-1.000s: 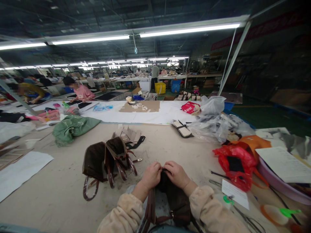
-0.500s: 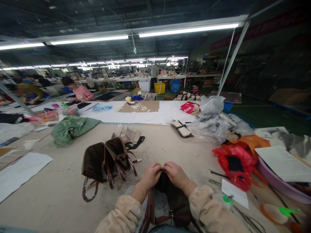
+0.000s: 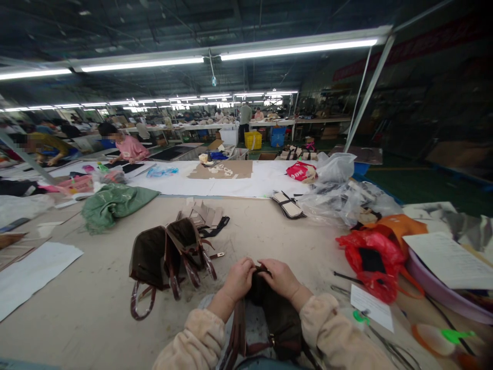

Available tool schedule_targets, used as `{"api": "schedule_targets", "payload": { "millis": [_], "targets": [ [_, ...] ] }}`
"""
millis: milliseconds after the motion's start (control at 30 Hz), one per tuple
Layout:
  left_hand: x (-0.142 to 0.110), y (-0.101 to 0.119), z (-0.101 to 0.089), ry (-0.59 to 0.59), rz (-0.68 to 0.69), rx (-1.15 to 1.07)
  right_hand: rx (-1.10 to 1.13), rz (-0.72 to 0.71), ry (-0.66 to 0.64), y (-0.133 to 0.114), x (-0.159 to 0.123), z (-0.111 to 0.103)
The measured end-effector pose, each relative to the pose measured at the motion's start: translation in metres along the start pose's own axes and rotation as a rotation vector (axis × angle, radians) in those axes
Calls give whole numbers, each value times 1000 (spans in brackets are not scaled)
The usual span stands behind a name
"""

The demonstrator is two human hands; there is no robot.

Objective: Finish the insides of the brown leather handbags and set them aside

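A dark brown handbag (image 3: 283, 318) with reddish-brown straps lies at the table's near edge, close to my body. My left hand (image 3: 241, 277) pinches its upper edge from the left. From the right, my right hand (image 3: 279, 277) grips the same edge, thumb and fingers closed on the dark material. The fingertips of both hands are close together, and the part of the edge under them is hidden. To the left stand two similar open handbags (image 3: 150, 257), side by side, with their handles hanging toward me.
Behind the two bags is a pile of beige pieces (image 3: 202, 213). A green cloth bag (image 3: 117, 203) lies at the left. On the right are a red plastic bag (image 3: 370, 262), a white paper (image 3: 372, 306) and clear plastic bags (image 3: 331, 200). Co-workers sit at the far left.
My right fingers have shifted slightly and a small gap shows between my hands at the bag's edge. At the far left edge, a brownish shape has come in over the boards.
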State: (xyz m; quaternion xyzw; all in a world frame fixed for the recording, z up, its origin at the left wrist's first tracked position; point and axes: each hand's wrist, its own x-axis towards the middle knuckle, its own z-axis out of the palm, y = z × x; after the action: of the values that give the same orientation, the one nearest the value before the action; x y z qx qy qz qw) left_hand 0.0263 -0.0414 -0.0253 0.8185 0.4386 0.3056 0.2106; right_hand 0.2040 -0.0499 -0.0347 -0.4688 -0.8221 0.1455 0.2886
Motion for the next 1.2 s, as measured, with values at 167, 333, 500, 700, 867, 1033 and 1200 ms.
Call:
{"api": "schedule_targets", "payload": {
  "millis": [167, 333, 500, 700, 867, 1033, 1200],
  "targets": [
    [0, -1, 1, 22, -24, 29, -65, 2, -4, 2, 3, 3],
    [1, -1, 3, 31, -44, 66, -84, 33, 5, 2, 6, 4],
    [3, -1, 5, 33, -41, 70, -104, 51, -12, 1, 7, 3],
    [4, 1, 5, 15, -48, 107, -131, 52, -19, 0, 8, 1],
    [5, 5, 7, 5, -77, 198, -142, 52, -15, 0, 8, 0],
    [6, 7, 9, 16, -76, 230, -126, 71, -12, 4, 9, 3],
    [6, 8, 12, 30, -91, 235, -132, 101, -31, 5, 11, 4]
  ]
}}
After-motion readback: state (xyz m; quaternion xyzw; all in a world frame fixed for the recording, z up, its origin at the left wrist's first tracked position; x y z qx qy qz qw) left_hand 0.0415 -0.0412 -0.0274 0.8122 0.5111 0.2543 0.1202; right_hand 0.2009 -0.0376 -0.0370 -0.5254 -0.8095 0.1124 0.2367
